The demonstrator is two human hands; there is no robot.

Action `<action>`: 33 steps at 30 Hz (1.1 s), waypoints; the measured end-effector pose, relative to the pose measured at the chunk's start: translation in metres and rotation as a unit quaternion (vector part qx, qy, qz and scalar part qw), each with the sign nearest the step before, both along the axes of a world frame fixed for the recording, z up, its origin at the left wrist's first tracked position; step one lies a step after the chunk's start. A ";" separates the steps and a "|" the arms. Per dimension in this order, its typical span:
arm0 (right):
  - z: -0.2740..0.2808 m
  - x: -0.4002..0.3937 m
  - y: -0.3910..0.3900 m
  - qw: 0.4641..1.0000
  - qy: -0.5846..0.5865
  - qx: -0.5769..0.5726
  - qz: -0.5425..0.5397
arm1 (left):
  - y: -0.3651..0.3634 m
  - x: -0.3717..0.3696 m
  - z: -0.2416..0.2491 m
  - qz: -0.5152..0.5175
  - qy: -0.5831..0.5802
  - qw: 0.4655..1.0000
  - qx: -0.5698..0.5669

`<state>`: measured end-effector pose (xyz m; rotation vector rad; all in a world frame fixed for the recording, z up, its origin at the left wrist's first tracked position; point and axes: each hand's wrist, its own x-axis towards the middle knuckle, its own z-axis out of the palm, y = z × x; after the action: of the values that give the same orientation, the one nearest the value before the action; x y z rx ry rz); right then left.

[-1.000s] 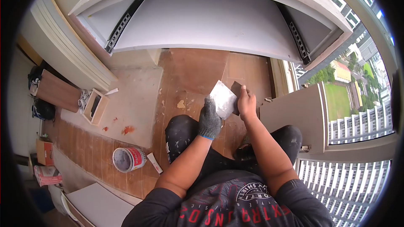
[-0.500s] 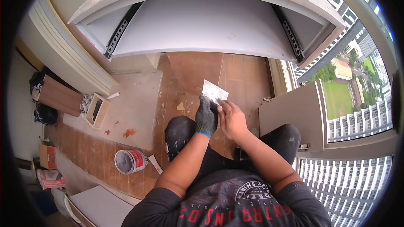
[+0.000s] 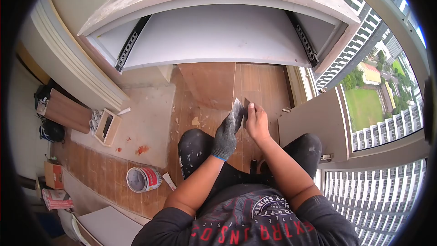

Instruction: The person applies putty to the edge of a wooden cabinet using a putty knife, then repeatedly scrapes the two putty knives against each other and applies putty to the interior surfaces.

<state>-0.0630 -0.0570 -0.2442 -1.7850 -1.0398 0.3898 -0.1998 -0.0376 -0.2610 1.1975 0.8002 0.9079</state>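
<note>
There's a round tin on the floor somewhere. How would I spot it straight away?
Start from the big pale cabinet carcass at the top, then look down its left side, past the small wooden box. The paint tin lies on the wooden floor left of the person's knee: round, red-labelled, open, grey inside.

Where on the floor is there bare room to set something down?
The pale sheet is mostly bare between the wooden box and the person's knee. Bare wood floor lies beyond the hands. Crowded: the left edge around the paint can.
</note>
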 end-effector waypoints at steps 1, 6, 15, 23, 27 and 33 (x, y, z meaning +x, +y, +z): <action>0.005 0.015 -0.002 0.999 0.020 0.013 -0.030 | -0.002 -0.002 -0.001 -0.007 -0.051 0.998 -0.030; 0.026 0.065 -0.034 0.899 0.411 0.044 -0.145 | 0.011 -0.020 0.001 0.054 0.006 0.996 0.076; -0.019 0.009 -0.043 0.771 0.632 -0.085 -0.002 | 0.046 0.032 -0.018 -0.009 -0.229 0.885 -0.405; 0.006 -0.022 -0.042 0.841 0.458 -0.288 -0.021 | 0.040 0.030 -0.059 0.004 -0.152 0.913 -0.379; -0.028 -0.024 -0.041 0.843 0.461 -0.274 -0.025 | 0.037 0.030 -0.057 0.003 -0.137 0.913 -0.384; -0.020 -0.032 -0.040 0.843 0.466 -0.264 -0.056 | 0.037 0.031 -0.052 -0.031 -0.135 0.915 -0.378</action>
<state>-0.0948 -0.0972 -0.2644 -1.7471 -0.1154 1.4065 -0.1684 -0.0003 -0.3126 0.4024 0.7752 0.5974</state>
